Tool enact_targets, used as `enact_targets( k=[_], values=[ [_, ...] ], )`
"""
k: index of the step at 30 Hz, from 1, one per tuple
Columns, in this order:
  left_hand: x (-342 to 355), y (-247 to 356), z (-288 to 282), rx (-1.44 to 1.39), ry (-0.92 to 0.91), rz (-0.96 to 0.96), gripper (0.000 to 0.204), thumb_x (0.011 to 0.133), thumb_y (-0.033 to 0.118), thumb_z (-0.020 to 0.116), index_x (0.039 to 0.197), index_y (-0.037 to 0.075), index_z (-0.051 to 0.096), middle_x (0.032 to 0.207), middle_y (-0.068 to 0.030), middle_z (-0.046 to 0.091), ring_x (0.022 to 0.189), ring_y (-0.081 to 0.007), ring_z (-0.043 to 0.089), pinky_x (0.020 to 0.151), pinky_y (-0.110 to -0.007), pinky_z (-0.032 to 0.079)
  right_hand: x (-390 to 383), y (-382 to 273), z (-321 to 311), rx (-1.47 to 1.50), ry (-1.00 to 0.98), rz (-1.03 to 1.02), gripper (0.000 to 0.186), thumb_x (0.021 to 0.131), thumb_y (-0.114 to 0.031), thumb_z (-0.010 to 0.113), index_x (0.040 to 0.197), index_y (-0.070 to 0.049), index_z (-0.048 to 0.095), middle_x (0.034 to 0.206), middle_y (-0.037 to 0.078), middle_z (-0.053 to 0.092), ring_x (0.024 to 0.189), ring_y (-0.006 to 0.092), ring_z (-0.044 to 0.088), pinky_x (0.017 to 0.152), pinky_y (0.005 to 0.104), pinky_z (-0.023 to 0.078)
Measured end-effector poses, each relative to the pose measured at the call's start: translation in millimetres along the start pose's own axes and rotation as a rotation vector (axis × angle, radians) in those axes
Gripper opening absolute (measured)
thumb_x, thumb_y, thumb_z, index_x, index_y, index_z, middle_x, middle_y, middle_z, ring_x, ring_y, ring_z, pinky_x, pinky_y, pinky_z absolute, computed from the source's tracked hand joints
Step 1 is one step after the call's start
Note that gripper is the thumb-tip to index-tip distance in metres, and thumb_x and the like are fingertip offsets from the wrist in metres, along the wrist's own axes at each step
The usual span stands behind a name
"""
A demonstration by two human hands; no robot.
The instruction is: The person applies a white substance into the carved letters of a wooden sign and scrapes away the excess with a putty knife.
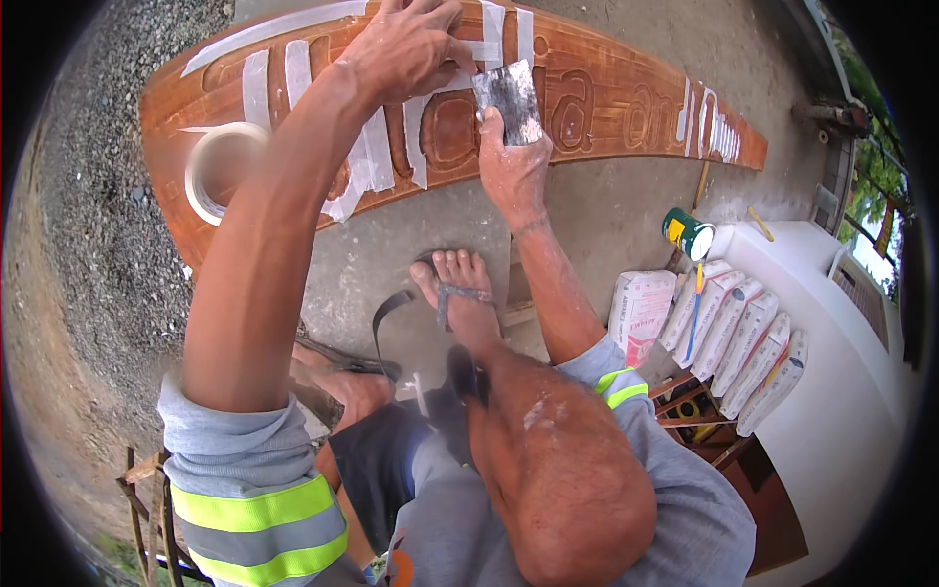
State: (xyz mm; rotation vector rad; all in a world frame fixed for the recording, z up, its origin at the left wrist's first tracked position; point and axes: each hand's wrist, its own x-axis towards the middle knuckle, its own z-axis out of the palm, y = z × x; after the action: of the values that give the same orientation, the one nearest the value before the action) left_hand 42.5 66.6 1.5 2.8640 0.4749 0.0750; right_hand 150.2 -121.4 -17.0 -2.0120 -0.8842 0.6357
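Note:
A long reddish-brown wooden board (616, 88) with carved letters lies across the top of the view. Pale masking tape strips (372, 152) cover parts of it, around and between the letters. My left hand (411, 49) is at the board's upper edge, its bent fingers and thumb closed at a tape strip (484, 49); the fingertips are partly hidden. Close to its right, my right hand (515, 161) grips a flat, smeared metal scraper (509, 98), thumb on its face, over the board. Beside my left forearm is a roll of masking tape (201, 176), partly covered by the arm.
Gravel (88, 235) borders the concrete floor (381, 254) on the left. My sandalled foot (465, 289) is below the board. At right, a green paint can (688, 235) stands near a white ledge (831, 313), with several filled sacks (729, 323) leaning beside it.

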Motion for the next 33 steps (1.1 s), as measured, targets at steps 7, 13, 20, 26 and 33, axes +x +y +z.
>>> enact_targets(
  k=[7, 13, 20, 26, 33],
  values=[
    [3, 3, -1, 0.045, -0.014, 0.015, 0.015, 0.080, 0.034, 0.078, 0.094, 0.028, 0.079, 0.105, -0.0056, 0.059, 0.111, -0.0267, 0.051, 0.097, -0.047, 0.041, -5, 10, 10, -0.080, 0.041, -0.097, 0.016, 0.096, -0.012, 0.062, 0.091, 0.004, 0.063, 0.085, 0.024, 0.065, 0.083, 0.0467, 0.060, 0.075, 0.0533, 0.047],
    [2, 1, 2, -0.018, 0.002, 0.017, 0.014, 0.082, 0.036, 0.076, 0.094, 0.030, 0.079, 0.105, -0.0056, 0.058, 0.111, -0.0267, 0.051, 0.096, -0.047, 0.041, -7, 7, 9, -0.060, 0.038, -0.091, 0.016, 0.095, -0.010, 0.062, 0.089, 0.005, 0.060, 0.085, 0.024, 0.063, 0.084, 0.0472, 0.059, 0.076, 0.0543, 0.045],
    [0, 2, 6, 0.005, -0.001, -0.026, 0.021, 0.087, 0.026, 0.077, 0.107, 0.034, 0.078, 0.111, 0.0010, 0.058, 0.121, -0.0208, 0.050, 0.108, -0.047, 0.036, -11, 5, -9, -0.064, -0.028, -0.080, 0.016, 0.094, -0.010, 0.062, 0.092, 0.005, 0.061, 0.082, 0.024, 0.063, 0.079, 0.0466, 0.062, 0.071, 0.0519, 0.048],
    [-3, 0, 15, -0.027, 0.040, -0.067, 0.020, 0.088, 0.029, 0.077, 0.106, 0.037, 0.078, 0.104, 0.0014, 0.055, 0.117, -0.0194, 0.050, 0.107, -0.047, 0.035, 16, 5, -35, 0.039, -0.070, -0.155, 0.016, 0.095, -0.009, 0.062, 0.099, 0.006, 0.065, 0.087, 0.023, 0.064, 0.082, 0.0412, 0.065, 0.075, 0.0469, 0.051],
    [4, 3, 4, -0.060, -0.018, -0.101, 0.020, 0.088, 0.030, 0.077, 0.107, 0.037, 0.078, 0.105, 0.0015, 0.056, 0.116, -0.0193, 0.051, 0.107, -0.047, 0.035, 50, -1, -55, -0.054, -0.270, -0.334, 0.014, 0.095, -0.007, 0.064, 0.103, 0.005, 0.066, 0.096, 0.018, 0.065, 0.088, 0.0359, 0.066, 0.079, 0.0427, 0.052]
  ],
)
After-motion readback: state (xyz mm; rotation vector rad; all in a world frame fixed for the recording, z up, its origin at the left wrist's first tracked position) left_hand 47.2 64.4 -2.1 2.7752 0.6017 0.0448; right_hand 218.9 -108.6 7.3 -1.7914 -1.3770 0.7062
